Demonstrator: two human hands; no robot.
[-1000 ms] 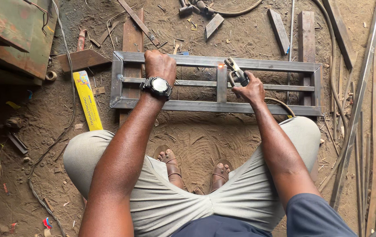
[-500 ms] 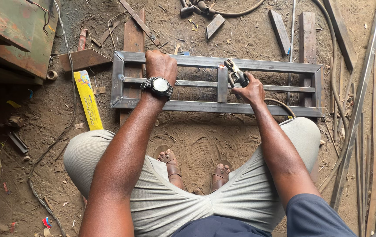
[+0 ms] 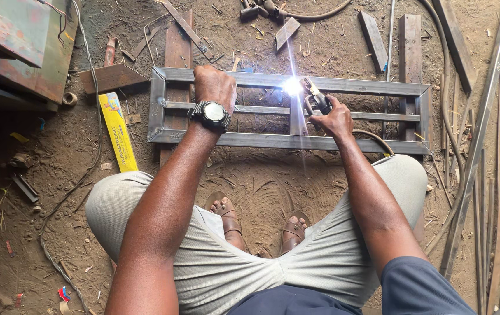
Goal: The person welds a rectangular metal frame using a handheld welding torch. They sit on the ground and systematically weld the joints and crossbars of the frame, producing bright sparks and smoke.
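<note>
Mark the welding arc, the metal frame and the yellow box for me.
welding arc (image 3: 292, 86), head view, centre of the bright flash.
metal frame (image 3: 372, 86), head view, bare stretch of its top bar.
yellow box (image 3: 118, 131), head view, middle of its top face.
</note>
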